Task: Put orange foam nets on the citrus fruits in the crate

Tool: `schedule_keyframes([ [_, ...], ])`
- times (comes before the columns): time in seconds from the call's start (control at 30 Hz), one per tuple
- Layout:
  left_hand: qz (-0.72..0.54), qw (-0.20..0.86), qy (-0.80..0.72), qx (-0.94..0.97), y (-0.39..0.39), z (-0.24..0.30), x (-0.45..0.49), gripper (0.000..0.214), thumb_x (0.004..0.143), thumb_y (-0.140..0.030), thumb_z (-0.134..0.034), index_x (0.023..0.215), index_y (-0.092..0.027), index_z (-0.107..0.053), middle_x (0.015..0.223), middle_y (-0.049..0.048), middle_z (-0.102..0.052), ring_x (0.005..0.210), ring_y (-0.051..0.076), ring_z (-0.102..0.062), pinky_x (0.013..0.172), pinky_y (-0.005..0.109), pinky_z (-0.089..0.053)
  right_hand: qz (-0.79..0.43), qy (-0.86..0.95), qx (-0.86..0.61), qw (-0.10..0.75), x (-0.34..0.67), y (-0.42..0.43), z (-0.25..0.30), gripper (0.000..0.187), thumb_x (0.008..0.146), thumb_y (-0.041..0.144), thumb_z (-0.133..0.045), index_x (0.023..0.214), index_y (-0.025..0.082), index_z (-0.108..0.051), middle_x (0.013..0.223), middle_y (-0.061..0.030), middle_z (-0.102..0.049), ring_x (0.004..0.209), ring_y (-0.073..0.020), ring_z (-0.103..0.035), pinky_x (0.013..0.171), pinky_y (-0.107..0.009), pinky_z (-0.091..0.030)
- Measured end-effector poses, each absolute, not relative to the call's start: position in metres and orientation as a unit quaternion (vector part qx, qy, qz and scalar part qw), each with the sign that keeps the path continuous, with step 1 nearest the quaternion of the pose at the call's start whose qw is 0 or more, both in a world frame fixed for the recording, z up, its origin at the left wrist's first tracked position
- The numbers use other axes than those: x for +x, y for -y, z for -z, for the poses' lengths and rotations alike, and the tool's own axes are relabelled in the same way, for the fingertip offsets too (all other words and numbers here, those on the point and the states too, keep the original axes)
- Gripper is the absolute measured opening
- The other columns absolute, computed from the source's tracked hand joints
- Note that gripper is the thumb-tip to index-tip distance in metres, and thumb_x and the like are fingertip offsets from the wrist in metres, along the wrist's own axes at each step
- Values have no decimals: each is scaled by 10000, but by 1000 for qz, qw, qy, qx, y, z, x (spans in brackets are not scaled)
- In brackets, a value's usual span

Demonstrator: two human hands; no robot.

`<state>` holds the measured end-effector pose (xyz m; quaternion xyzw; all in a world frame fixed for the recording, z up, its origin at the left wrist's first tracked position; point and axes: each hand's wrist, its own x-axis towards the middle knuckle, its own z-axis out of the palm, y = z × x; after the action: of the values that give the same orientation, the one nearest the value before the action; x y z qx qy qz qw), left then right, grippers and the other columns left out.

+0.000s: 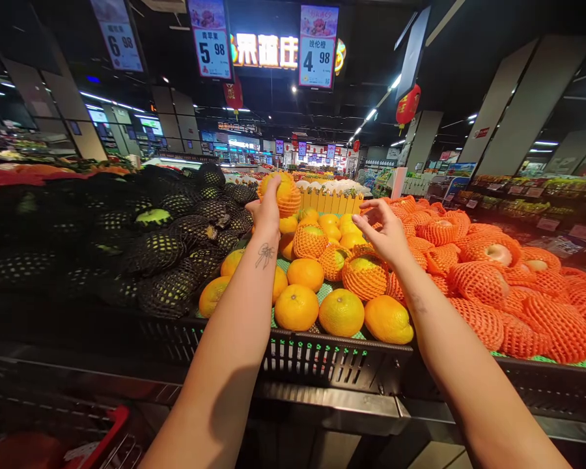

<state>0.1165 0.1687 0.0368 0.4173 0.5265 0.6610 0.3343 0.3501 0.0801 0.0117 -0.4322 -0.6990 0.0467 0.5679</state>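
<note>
My left hand point(267, 212) is raised over the fruit display and closed around an orange in orange foam netting point(284, 191). My right hand point(383, 229) hovers above the pile of oranges point(322, 286), fingers spread and curled, holding nothing. Bare oranges lie at the front of the black crate point(332, 358); netted ones sit behind them.
Green fruit in black netting point(161, 254) fills the left section. Fruit in orange netting point(508, 286) fills the right section. Price signs point(317, 45) hang overhead. A red shopping basket point(102, 443) is at the lower left. Store aisles lie behind.
</note>
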Motion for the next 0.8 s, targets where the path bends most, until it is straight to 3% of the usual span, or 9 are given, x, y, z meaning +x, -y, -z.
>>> schedule_keyframes([
  [0.1, -647, 306, -565, 410, -169, -34, 117, 681, 843, -716, -524, 1318, -251, -375, 1347, 151, -518, 1238, 333, -583, 887, 489, -537, -42, 700, -432, 567, 350, -80, -12, 436, 850, 585, -675, 1049, 215, -558, 800, -22, -583, 686, -163, -539, 584, -299, -399],
  [0.23, -602, 231, -659, 387, -167, -27, 119, 963, 660, -730, -722, 1343, -169, -340, 1320, 241, -574, 1265, 415, -558, 983, 560, -466, -49, 696, -433, 570, 350, -80, -11, 431, 842, 563, -686, 1060, 214, -557, 785, -15, -572, 704, -168, -537, 588, -297, -388],
  [0.47, -483, 151, -731, 458, -176, -15, 128, 969, 645, -653, -777, 1331, -69, -419, 1277, 315, -613, 1226, 452, -582, 997, 527, -452, -48, 692, -431, 577, 349, -80, -10, 427, 825, 545, -701, 1047, 211, -557, 791, -19, -578, 702, -171, -540, 593, -299, -388],
  [0.67, -451, 116, -731, 498, -196, -4, 128, 739, 819, -676, -579, 1263, -86, -564, 1405, 308, -500, 1200, 435, -596, 953, 511, -487, -38, 703, -425, 569, 351, -84, -9, 394, 833, 508, -701, 1050, 214, -554, 779, -4, -575, 686, -164, -531, 657, -324, -416],
  [0.8, -417, 113, -735, 522, -206, 1, 122, 586, 955, -529, -421, 1310, -76, -525, 1319, 308, -577, 1201, 413, -594, 956, 530, -471, -37, 705, -426, 566, 353, -86, -8, 391, 836, 509, -701, 1055, 222, -550, 778, -3, -582, 690, -168, -536, 673, -332, -423],
])
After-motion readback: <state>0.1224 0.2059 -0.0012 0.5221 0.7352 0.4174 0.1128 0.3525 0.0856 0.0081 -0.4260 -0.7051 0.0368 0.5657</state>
